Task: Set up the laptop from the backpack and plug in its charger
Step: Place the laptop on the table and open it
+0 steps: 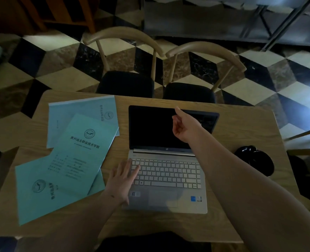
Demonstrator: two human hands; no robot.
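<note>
One wooden table (241,124) stands on a floor (59,70) tiled in a black, cream and brown cube pattern; two chairs (127,82) face its far edge; one silver laptop (167,179) lies open at centre, screen dark; three teal booklets (77,151) overlap at left; one black object (254,159) sits at right; left hand (121,180) rests flat, fingers straight, on the keyboard's left edge; right hand (185,124) touches the lid's top edge with its forefinger, other fingers curled.
</note>
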